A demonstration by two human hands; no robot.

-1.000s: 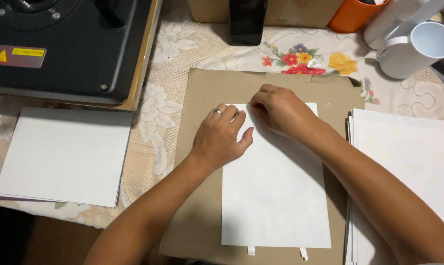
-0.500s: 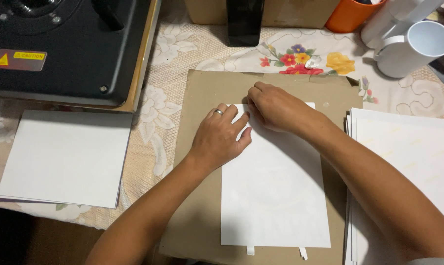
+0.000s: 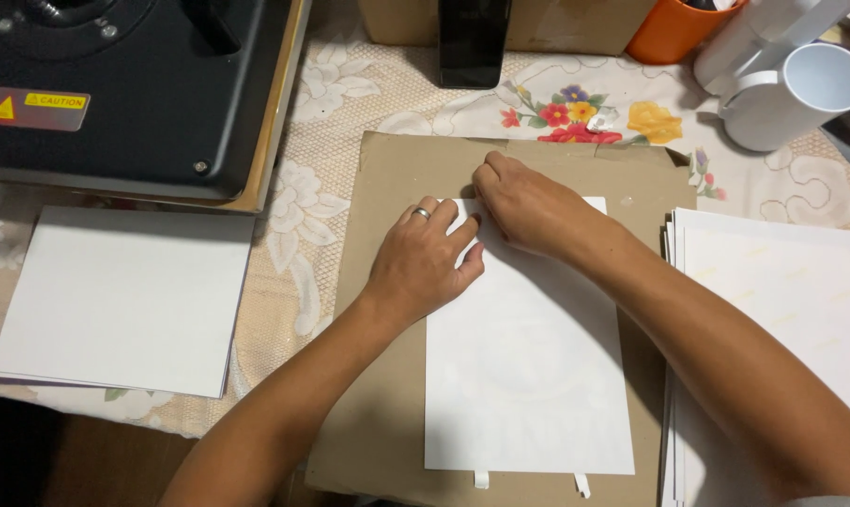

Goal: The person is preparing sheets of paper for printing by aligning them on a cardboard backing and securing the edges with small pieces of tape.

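Sheet: your smooth white paper sheet (image 3: 528, 376) lies on flat brown cardboard (image 3: 387, 394).
Left hand (image 3: 425, 258): flat, fingers spread, pressing its far left corner.
Right hand (image 3: 528, 202): curled at the far edge, perhaps pinching it.

A table covered with a lace cloth (image 3: 303, 216) carries a brown cardboard sheet (image 3: 387, 376), a black press machine (image 3: 124, 84), two stacks of white paper (image 3: 124, 296) (image 3: 781, 310), white mugs (image 3: 791, 84) and an orange cup (image 3: 673, 28).

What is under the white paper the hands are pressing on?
The white paper lies on a brown cardboard sheet. Two small white strips poke out below it. Whatever else is underneath stays covered.
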